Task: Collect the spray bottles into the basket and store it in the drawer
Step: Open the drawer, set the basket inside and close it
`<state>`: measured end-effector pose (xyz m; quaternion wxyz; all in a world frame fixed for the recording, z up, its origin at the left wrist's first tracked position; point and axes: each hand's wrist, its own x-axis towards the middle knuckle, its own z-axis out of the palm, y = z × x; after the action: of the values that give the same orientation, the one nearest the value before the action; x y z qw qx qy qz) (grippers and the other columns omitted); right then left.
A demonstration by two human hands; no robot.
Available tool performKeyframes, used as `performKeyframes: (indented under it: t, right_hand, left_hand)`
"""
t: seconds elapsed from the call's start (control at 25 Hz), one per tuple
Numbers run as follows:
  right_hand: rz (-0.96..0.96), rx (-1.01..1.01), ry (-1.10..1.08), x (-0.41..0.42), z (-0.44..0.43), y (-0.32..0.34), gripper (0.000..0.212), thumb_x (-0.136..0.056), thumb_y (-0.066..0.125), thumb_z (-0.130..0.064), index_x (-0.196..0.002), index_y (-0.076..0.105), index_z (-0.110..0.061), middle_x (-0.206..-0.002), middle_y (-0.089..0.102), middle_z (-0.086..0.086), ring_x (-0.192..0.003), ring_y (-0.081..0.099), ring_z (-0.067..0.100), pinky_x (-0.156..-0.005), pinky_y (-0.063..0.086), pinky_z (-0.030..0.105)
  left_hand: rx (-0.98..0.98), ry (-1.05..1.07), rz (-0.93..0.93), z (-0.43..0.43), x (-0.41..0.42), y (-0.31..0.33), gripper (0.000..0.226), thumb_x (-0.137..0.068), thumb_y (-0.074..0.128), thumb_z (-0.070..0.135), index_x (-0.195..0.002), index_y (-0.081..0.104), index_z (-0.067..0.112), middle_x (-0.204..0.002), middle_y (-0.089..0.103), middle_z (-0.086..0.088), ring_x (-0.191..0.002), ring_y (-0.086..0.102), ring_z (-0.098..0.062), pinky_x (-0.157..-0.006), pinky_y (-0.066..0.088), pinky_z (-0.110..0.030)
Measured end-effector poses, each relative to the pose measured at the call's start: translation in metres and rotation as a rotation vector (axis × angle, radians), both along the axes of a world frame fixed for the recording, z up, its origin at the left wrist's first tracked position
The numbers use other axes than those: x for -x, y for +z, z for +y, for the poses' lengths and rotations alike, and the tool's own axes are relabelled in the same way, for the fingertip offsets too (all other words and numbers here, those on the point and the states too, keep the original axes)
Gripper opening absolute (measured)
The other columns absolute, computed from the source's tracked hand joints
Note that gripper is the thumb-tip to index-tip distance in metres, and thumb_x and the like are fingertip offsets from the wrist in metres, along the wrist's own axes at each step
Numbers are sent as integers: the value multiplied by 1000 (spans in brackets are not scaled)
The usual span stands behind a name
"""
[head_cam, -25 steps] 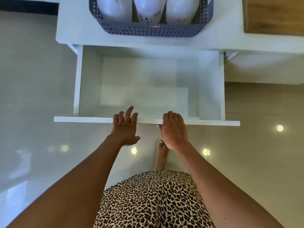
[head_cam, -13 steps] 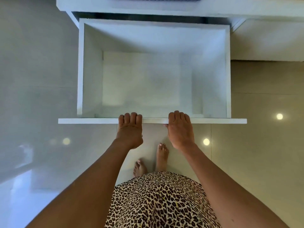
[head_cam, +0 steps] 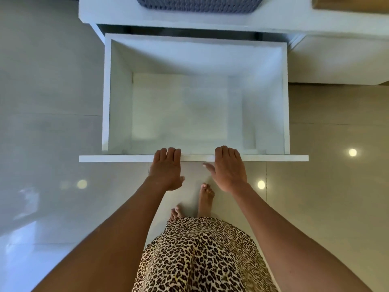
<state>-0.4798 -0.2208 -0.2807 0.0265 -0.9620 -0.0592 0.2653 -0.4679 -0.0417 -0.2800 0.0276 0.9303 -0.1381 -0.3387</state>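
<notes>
A white drawer (head_cam: 106,98) stands pulled far out of the white cabinet, and nothing lies inside it. My left hand (head_cam: 166,169) and my right hand (head_cam: 229,167) sit side by side on the drawer's front panel (head_cam: 117,158), fingers hooked over its top edge. The grey perforated basket (head_cam: 200,5) stands on the countertop (head_cam: 109,15) directly above the drawer; only its near wall shows. The spray bottles are cut off by the top of the frame.
A wooden board (head_cam: 349,4) lies on the countertop at the far right. Glossy floor tiles (head_cam: 42,133) surround the drawer. My bare feet (head_cam: 205,199) stand just in front of the drawer front, below my hands.
The drawer has slid further out toward me with both hands on its front. My left fingers closed over the edge. The bottles in the basket have left the view.
</notes>
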Motion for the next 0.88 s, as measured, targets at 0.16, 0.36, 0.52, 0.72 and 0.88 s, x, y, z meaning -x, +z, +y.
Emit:
performKeyframes:
  t: [0.16, 0.36, 0.52, 0.72, 0.88]
  right_hand:
    - [-108, -153, -56, -24, 1, 32, 73, -90, 33, -58, -136, 31, 0, -148, 33, 20, -140, 26, 30, -119, 17, 41]
    - [-517, -286, -187, -142, -12, 78, 69, -91, 32, -53, -132, 39, 3, -146, 35, 24, -138, 29, 37, -116, 22, 46]
    - [-665, -455, -350, -264, -29, 109, 57, -94, 44, -38, -134, 36, 2, -145, 35, 24, -137, 32, 34, -113, 29, 41]
    - [-530, -799, -956, -397, -65, 133, 39, -99, 35, -30, -125, 41, -2, -126, 54, 20, -113, 53, 33, -85, 39, 29]
    - [-337, -714, -1052, -455, -90, 119, 36, -99, 33, -27, -120, 49, -2, -122, 57, 20, -108, 54, 33, -83, 39, 30]
  left_hand:
    - [94, 14, -124, 15, -19, 32, 96, -85, 37, 60, -141, -16, 3, -156, -9, -12, -139, -23, -35, -114, -12, -45]
    - [343, 315, -492, 26, -138, 79, 88, -85, 49, 52, -142, 10, -3, -155, 9, -18, -142, -5, -36, -114, 1, -47]
    - [507, 652, -556, 38, -255, 113, 71, -92, 45, 35, -142, 10, -2, -155, 9, -17, -143, -3, -31, -116, 5, -43]
    - [572, 1119, -378, 59, -378, 133, 42, -99, 26, 24, -131, 41, 1, -141, 39, -22, -132, 34, -29, -108, 28, -38]
    - [790, 1222, -184, 61, -431, 135, 32, -92, 37, 4, -63, 47, 11, -75, 49, -15, -73, 45, -24, -57, 33, -27]
